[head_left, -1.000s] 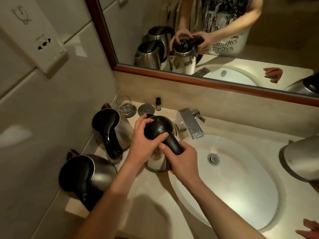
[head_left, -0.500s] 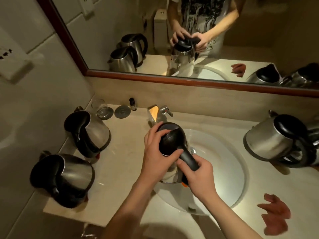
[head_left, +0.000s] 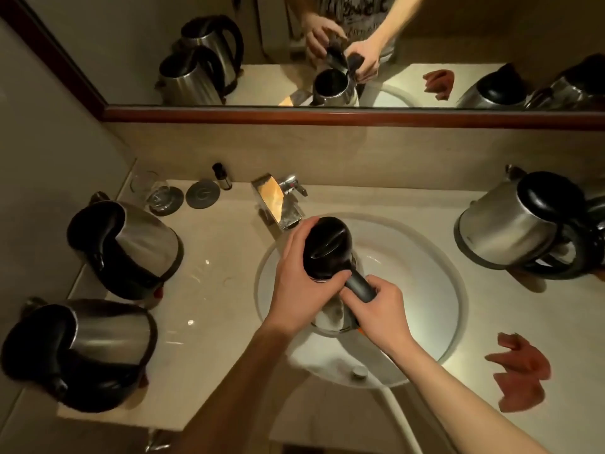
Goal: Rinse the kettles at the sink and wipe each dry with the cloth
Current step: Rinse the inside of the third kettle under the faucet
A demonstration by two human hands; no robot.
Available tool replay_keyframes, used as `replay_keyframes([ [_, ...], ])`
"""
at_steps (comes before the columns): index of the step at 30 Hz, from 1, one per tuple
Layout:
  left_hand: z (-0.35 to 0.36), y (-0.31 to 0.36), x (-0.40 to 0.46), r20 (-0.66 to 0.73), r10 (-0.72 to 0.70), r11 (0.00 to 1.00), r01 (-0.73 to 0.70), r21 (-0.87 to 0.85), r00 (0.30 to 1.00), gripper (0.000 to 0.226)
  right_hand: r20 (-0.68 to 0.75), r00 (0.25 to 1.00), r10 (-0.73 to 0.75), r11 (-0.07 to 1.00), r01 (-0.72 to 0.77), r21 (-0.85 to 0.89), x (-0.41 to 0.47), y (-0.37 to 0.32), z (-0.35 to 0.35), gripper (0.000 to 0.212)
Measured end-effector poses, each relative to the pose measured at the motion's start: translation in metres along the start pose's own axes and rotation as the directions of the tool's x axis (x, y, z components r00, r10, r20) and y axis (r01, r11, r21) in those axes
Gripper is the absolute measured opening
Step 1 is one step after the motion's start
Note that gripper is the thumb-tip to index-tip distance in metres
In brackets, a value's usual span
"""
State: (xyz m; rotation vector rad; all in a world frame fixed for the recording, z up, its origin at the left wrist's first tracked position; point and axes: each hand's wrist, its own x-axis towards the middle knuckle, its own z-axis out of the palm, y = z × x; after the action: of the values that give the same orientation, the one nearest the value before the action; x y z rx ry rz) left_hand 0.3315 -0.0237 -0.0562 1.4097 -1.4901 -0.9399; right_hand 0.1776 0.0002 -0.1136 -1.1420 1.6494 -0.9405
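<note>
Head view showed both forearms reaching in from the bottom edge to one kettle (head_left: 329, 253) held over the white sink (head_left: 425, 257). Nearest, the right hand (head_left: 376, 309) was curled tight round the kettle's dark handle (head_left: 360, 285), the handle running up out of the fist toward the lid. Just beyond, the left hand (head_left: 302, 283) wrapped the black lid (head_left: 327, 247) from the left side, thumb lying across its near edge beside the handle and fingers curved over the far rim. In the mirror (head_left: 294, 54) the lid appeared tipped up from the steel body; from above that could not be told.

On the counter (head_left: 222, 290) to the near left stood a steel kettle with black top (head_left: 82, 352), and behind it another one (head_left: 127, 250). A reddish cloth (head_left: 520, 371) lay crumpled on the counter to the right of the basin, well apart from both hands. Farther right stood a fourth kettle (head_left: 520, 224), with another partly cut off at the edge.

Behind the held kettle rose the chrome tap (head_left: 278, 204), its spout just beside the lid. Along the back left sat a glass (head_left: 154, 191), a round coaster (head_left: 203, 194) and a small bottle (head_left: 222, 175).
</note>
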Motion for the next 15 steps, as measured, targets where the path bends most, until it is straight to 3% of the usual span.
replay_keyframes([
  [5, 0.003, -0.012, 0.004, 0.040, 0.027, 0.999, -0.029, 0.040, 0.999, 0.085, 0.018, 0.998, 0.059, 0.998, -0.058, -0.019, 0.015, 0.026, 0.016, 0.036],
  [9, -0.001, -0.026, 0.013, 0.052, 0.009, 1.000, -0.009, 0.005, 0.999, 0.086, 0.025, 0.993, 0.120, 0.992, -0.121, 0.041, 0.023, 0.037, 0.024, 0.052],
  [15, -0.019, -0.040, 0.045, 0.148, 0.027, 0.999, -0.030, 0.019, 0.989, 0.079, 0.010, 0.996, 0.086, 0.996, -0.086, -0.007, 0.044, 0.031, 0.029, 0.039],
])
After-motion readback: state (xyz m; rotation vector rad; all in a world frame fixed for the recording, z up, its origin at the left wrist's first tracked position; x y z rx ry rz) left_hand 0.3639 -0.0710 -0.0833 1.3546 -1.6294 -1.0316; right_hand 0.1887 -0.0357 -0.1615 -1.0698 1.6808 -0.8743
